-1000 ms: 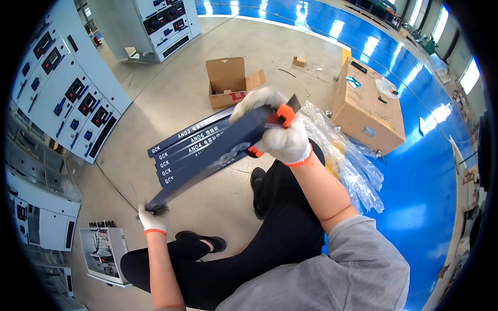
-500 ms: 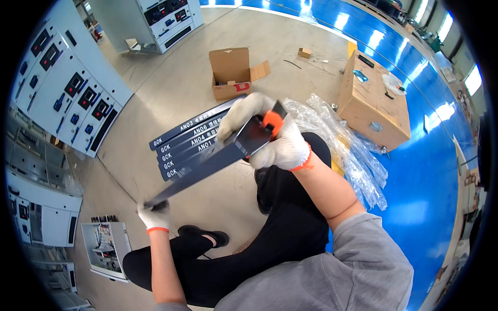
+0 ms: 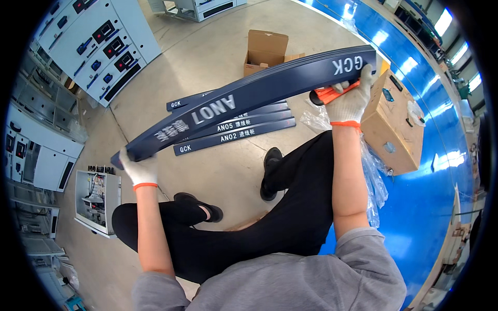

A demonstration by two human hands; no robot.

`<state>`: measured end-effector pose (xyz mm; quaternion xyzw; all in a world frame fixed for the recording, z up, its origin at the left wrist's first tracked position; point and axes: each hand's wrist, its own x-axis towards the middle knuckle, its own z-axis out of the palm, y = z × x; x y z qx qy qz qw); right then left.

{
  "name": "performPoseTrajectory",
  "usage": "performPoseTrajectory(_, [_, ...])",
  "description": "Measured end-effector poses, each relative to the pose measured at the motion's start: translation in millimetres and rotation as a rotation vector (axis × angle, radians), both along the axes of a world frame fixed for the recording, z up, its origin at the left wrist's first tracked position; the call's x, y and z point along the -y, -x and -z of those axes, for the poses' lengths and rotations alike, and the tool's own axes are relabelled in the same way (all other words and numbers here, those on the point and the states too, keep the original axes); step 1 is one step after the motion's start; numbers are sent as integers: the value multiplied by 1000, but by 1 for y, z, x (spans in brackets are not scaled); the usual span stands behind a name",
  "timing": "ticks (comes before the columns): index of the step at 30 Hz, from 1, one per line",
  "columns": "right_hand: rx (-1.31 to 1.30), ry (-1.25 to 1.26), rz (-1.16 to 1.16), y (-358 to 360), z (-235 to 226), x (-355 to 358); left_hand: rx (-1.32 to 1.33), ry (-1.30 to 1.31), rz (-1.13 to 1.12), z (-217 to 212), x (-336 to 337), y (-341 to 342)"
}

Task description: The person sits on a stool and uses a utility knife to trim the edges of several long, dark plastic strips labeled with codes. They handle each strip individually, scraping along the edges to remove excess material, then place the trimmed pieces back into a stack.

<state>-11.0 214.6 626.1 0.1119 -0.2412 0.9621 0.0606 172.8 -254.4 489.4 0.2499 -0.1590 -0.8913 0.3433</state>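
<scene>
Navy strip (image 3: 244, 96): long dark-blue label plate with white lettering, held up in the air between our two hands, slanting from lower left to upper right above the floor.
Left hand (image 3: 139, 168): white glove with an orange cuff, fingers clenched round the strip's lower left end.
Right hand (image 3: 350, 101): same kind of glove, fingers wrapped on the strip's upper right end; something orange (image 3: 332, 93) is pinched in there against the strip too, can't tell what it is.
Other strips (image 3: 233, 129): a few more of the same blue plates lying flat on the concrete floor (image 3: 207, 52), side by side, right under the one we're holding.
Legs: we're sitting on the floor in black trousers and black shoes (image 3: 270, 158), knees bent, shoes just beside the floor strips.
Small box (image 3: 264, 49): open cardboard carton on the floor beyond the strips.
Big box (image 3: 394, 124): closed-looking cardboard carton to our right, near the right hand.
Plastic wrap (image 3: 373, 176): clear crumpled sheeting beside our right leg, reaching onto the blue floor area.
Cabinets (image 3: 98, 46): grey switchgear panels lying off to the left, well apart from the strips.
</scene>
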Motion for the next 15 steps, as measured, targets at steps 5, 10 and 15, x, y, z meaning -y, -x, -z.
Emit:
performPoseTrajectory(5, [98, -105, -30, -11, 9, 27, -37, -223, 240, -3, -78, 10])
performPoseTrajectory(10, [167, -457, -49, -47, 19, 94, -76, -243, 528, -2, -117, 7])
performPoseTrajectory(15, [95, -698, -48, -59, 23, 127, 288, 69, 901, 14, -161, 2])
